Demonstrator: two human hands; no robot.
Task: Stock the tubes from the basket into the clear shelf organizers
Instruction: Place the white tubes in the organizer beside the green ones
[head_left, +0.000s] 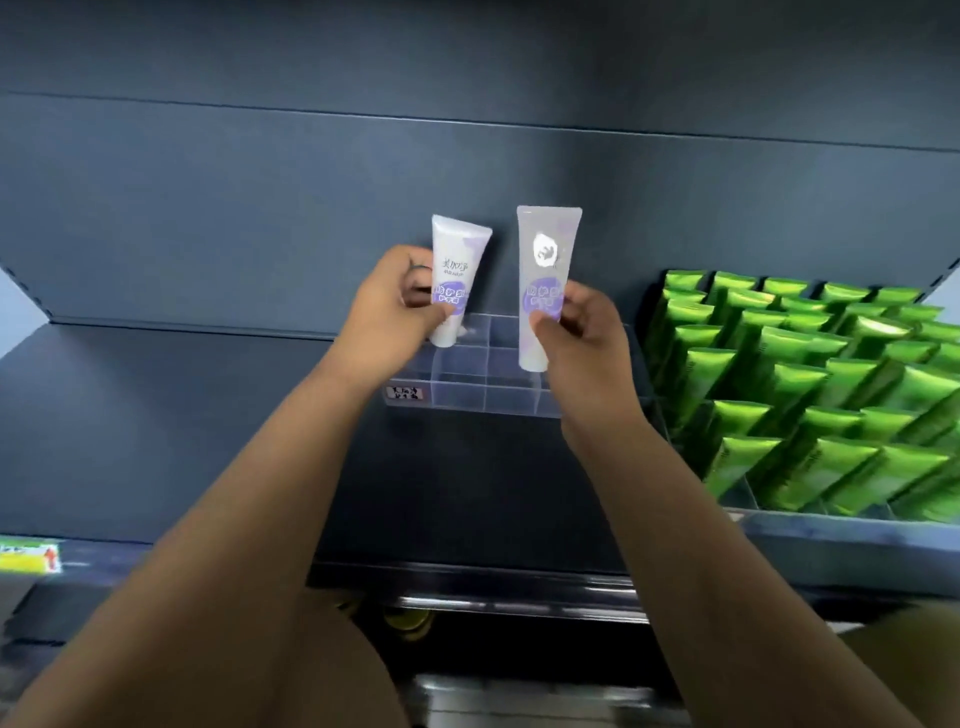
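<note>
Two white plastic tubes with purple labels are counted: a shorter tube (460, 249) and a taller tube (548, 234). One clear compartmented plastic organizer (483, 382) is seen. The glossy green tubes (810, 384), packed in rows, are too many for an exact count. One yellow shelf tag (28, 556) is noted.

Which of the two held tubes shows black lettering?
The left tube, in the left hand; the right tube, in the right hand, has a white blotch there instead.

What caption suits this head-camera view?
Left hand and right hand hold white tubes over the clear organizer, beside green tubes.
</note>
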